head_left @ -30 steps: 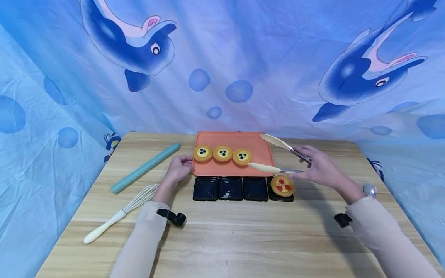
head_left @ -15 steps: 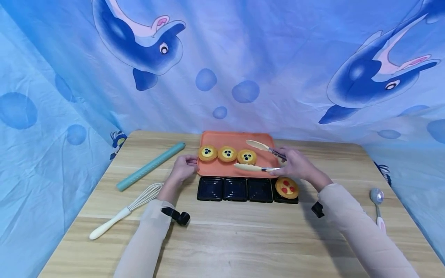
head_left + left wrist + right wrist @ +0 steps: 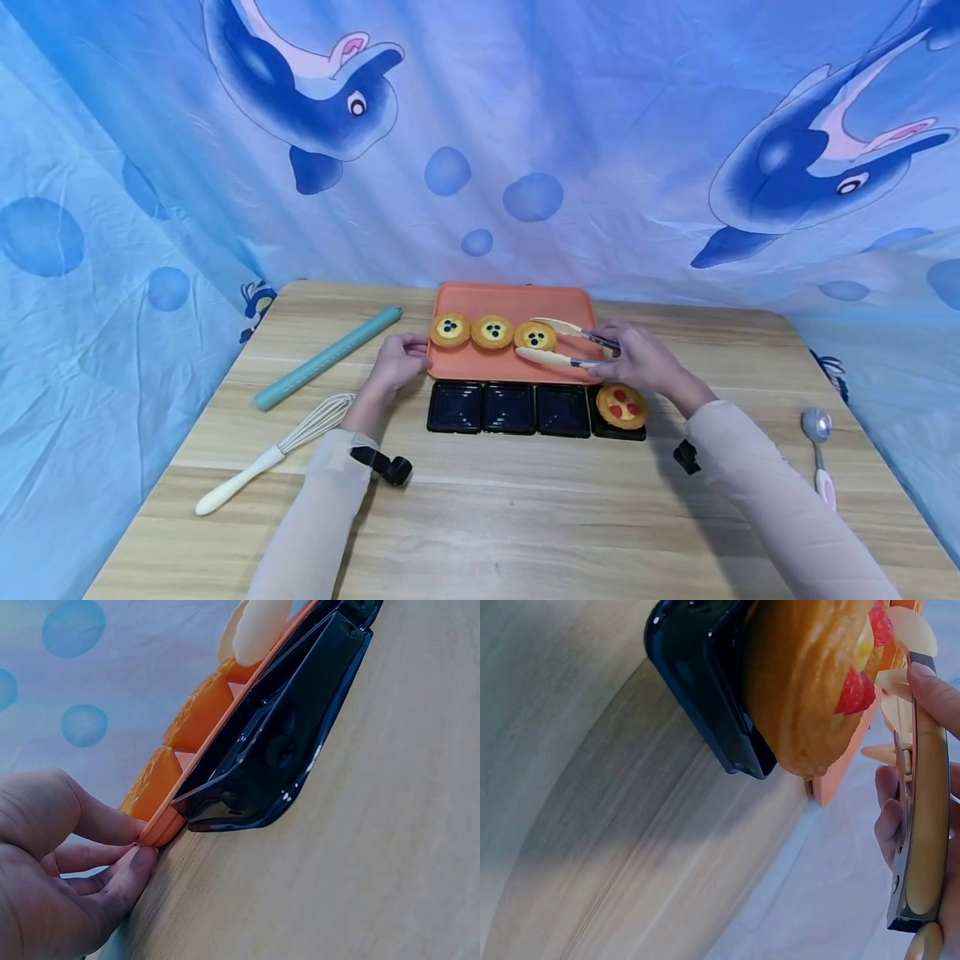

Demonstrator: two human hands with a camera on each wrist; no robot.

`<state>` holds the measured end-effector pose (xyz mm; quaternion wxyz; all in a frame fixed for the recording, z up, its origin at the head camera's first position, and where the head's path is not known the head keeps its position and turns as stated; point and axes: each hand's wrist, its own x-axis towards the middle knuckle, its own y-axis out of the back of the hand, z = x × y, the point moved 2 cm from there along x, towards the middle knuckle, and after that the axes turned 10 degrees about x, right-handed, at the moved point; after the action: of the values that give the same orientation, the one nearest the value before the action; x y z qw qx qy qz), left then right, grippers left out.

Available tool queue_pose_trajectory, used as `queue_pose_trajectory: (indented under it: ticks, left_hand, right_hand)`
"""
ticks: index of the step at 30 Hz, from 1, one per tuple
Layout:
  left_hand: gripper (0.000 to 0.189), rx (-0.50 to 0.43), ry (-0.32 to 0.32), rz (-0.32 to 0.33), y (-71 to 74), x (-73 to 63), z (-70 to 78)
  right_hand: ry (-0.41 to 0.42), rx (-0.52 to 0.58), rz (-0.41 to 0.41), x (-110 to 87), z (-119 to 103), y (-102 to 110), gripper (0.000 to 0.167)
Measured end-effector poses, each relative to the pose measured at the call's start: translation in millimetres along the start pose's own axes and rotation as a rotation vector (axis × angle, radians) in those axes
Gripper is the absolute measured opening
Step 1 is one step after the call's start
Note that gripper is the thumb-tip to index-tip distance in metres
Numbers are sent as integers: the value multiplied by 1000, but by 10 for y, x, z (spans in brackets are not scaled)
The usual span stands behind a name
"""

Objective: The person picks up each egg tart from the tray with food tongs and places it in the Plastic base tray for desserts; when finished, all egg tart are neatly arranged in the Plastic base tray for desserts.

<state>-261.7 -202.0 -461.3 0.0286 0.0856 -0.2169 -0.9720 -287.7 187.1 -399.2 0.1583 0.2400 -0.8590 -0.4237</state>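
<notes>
My left hand [image 3: 397,360] pinches the left rim of an orange tray [image 3: 480,367] between thumb and fingers, as the left wrist view shows up close. In my right hand [image 3: 636,357] is a pair of tongs [image 3: 926,817] with cream tips. Those tips lie on either side of the rightmost blueberry tart [image 3: 534,337]; whether they touch it I cannot tell. Two more blueberry tarts, a middle one [image 3: 492,332] and a left one [image 3: 450,330], sit in the same row on the tray. A strawberry tart [image 3: 622,406] rests tilted in the rightmost black compartment.
Black square trays [image 3: 456,407] form a row along the orange tray's near side. To the left lie a teal rolling pin [image 3: 328,358] and a whisk [image 3: 277,454]. A metal spoon [image 3: 817,425] lies at the right. A blue curtain [image 3: 480,125] hangs behind the wooden table [image 3: 510,517].
The right hand has moved left with the tongs, over the orange tray. The tong tips have come closer together around the rightmost blueberry tart. The left hand stays at the tray's rim.
</notes>
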Motion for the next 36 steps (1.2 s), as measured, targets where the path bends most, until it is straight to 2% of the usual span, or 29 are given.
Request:
queue_pose_trajectory:
  ticks: [9,16,24,32,36]
  left_hand:
    - [50,-2,3,3,-27,-6,19]
    - [48,18,-3,-8,-19,12,21]
    - [50,22,18,-11,-3,13,17]
    - [51,13,35,-5,-14,-11,-3]
    - [52,15,34,-9,-20,-15,18]
  right_hand:
    - [-6,29,0,-33,3,48,65]
    - [23,32,6,-143,-76,220,65]
    - [43,-11,36,-436,-156,370,66]
    - [114,17,38,-768,-176,274,62]
    - [116,-2,24,-914,-175,223,62]
